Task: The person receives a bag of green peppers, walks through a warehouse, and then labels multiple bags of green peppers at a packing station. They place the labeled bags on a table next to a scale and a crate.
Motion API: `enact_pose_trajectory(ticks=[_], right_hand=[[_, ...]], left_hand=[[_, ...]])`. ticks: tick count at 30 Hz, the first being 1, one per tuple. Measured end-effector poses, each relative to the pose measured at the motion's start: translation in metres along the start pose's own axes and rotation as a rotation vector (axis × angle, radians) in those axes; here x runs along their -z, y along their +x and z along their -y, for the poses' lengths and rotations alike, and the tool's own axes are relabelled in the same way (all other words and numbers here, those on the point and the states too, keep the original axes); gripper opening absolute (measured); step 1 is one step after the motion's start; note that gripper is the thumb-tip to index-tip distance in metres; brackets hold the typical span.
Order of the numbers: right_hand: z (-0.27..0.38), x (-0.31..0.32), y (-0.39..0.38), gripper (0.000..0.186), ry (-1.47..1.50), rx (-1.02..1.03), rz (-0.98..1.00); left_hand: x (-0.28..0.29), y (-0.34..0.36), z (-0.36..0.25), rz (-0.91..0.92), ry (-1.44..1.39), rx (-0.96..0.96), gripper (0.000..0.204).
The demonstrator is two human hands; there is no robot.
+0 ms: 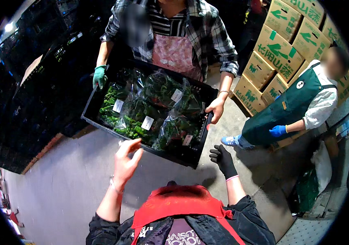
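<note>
In front of me a person in a checked shirt and pink apron holds a black plastic crate (197, 149) by both ends. Clear plastic bags of leafy green vegetables (131, 126) with small white labels fill it. My bare left hand (127, 157) is raised at the crate's near left edge, thumb and fingers apart, holding nothing; whether the fingertips touch the rim I cannot tell. To the right of the crate's near corner, my right hand (222, 159) wears a black glove. Its fingers are spread and hold nothing, with a gap to the crate.
Brown cartons with green print (278, 51) are stacked at the far right. A person in a dark green apron (284, 108) and blue gloves stands before them. Dark stacked crates (23, 118) line the left side. Grey concrete floor (68, 175) lies between.
</note>
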State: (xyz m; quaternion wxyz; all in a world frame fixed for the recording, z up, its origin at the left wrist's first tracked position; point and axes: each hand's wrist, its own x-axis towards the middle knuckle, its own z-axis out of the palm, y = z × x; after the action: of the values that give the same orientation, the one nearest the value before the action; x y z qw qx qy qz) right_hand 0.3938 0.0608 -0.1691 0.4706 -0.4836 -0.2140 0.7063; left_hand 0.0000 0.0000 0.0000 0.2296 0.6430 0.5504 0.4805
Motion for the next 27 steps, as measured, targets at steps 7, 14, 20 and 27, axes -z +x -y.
enact_pose_trajectory(ticks=[7,14,20,27], right_hand=[[0.070,0.007,-0.004,0.034,-0.149,-0.023,0.080],[0.088,0.115,0.018,0.033,-0.194,-0.125,0.018],[0.130,0.130,0.090,0.035,-0.316,-0.284,0.100],[0.253,0.078,0.167,0.037,-0.752,-0.271,0.676]], left_hand=[[-0.119,0.086,0.087,0.093,0.164,0.190,0.055],[-0.111,0.080,0.119,0.153,0.171,0.575,0.073],[-0.064,0.063,0.000,0.061,0.639,0.335,0.051],[-0.076,0.099,-0.182,-0.630,0.410,0.314,0.045]])
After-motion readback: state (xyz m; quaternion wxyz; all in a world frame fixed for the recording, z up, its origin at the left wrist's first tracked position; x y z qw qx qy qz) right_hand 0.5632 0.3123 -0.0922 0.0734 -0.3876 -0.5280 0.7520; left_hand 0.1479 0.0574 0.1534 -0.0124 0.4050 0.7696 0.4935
